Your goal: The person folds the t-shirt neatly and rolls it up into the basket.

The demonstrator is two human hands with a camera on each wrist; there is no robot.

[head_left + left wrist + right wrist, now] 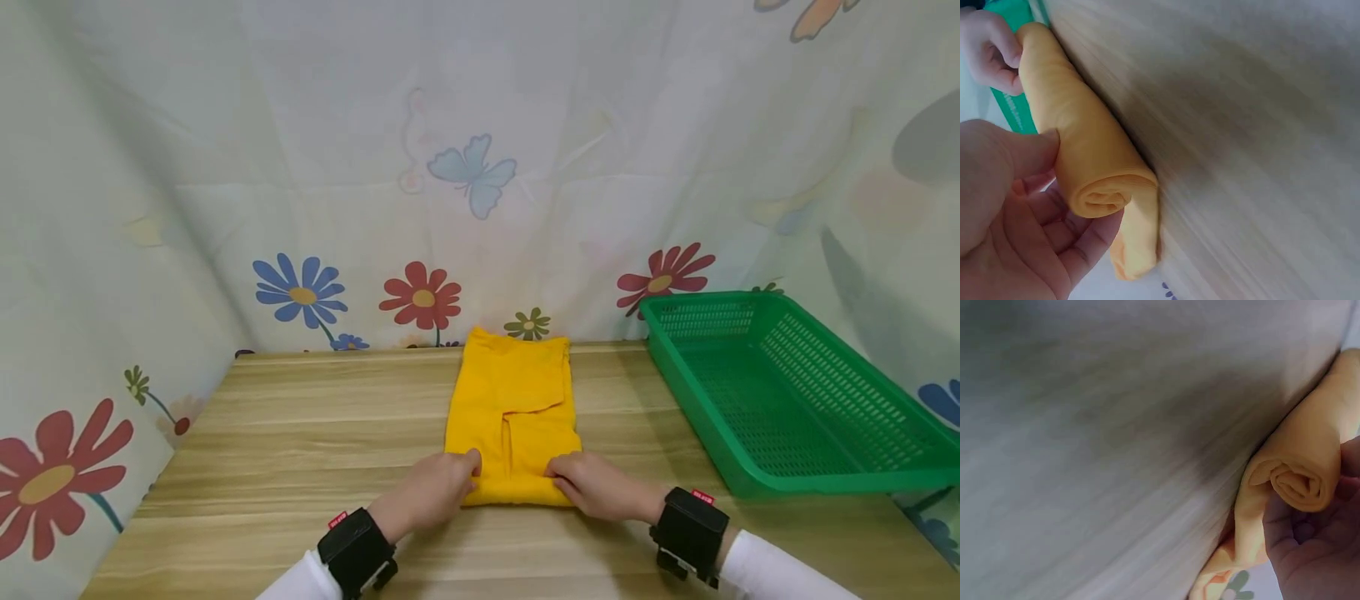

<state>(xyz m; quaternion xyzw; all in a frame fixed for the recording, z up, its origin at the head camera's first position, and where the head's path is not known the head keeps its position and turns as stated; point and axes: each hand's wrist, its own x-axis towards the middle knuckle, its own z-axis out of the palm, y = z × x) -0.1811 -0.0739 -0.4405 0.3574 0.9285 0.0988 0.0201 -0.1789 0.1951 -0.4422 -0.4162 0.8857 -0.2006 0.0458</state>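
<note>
A folded yellow garment lies lengthwise on the wooden table, its near end rolled into a thick tube. At the left end of that roll, my left hand grips with the thumb on the near side and the fingers curled at the far side. My right hand holds the other end, where the coiled layers show as a spiral in the right wrist view. Beyond the roll the flat part stretches to the table's back edge, with a loose flap folded over it.
A green plastic basket with mesh walls stands to the right of the garment. Behind the wooden table hangs a pale curtain printed with flowers and butterflies. Black devices are strapped on both wrists.
</note>
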